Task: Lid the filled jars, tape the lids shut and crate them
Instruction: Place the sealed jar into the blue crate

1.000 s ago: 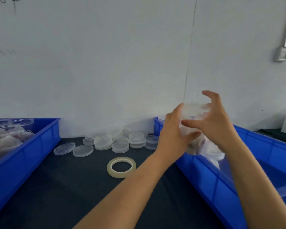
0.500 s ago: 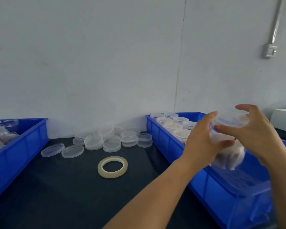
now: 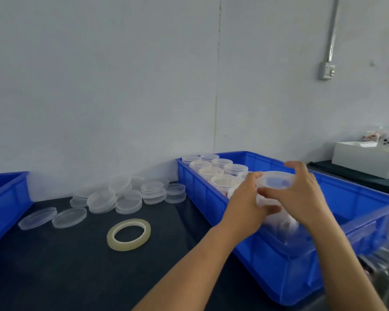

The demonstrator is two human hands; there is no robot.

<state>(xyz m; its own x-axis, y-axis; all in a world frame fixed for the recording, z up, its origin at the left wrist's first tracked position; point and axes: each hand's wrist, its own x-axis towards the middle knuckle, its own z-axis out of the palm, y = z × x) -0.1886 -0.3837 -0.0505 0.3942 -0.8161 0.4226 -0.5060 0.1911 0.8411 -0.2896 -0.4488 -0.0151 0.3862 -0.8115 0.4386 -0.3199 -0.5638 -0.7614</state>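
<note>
A clear lidded jar (image 3: 276, 187) sits up between two hands, held over the blue crate on the right (image 3: 337, 261), just above the crate's inner space and beside the rows of jars already in it. The left hand (image 3: 245, 205) wraps the jar's near side, thumb up at the lid's rim, fingers curled round the wall. The right hand (image 3: 301, 198) closes on it from the far side, thumb laid across the front under the lid, fingers arched over the top edge. Pale contents show blurred through the jar's wall; what they are, I cannot tell.

Behind the hands, the lidded jars (image 3: 213, 170) stand upright in rows along the crate's left wall, toward its far end. Out on the dark table (image 3: 54, 265), a roll of clear tape (image 3: 129, 234) lies flat, apart from the crate. Further back, a heap of spare clear lids (image 3: 121, 196) sits against the wall, with two single lids (image 3: 52, 217) lying flat side by side to its left. A second blue crate (image 3: 2, 203) shows at the left edge. On the far right stands a white box (image 3: 366, 160).
</note>
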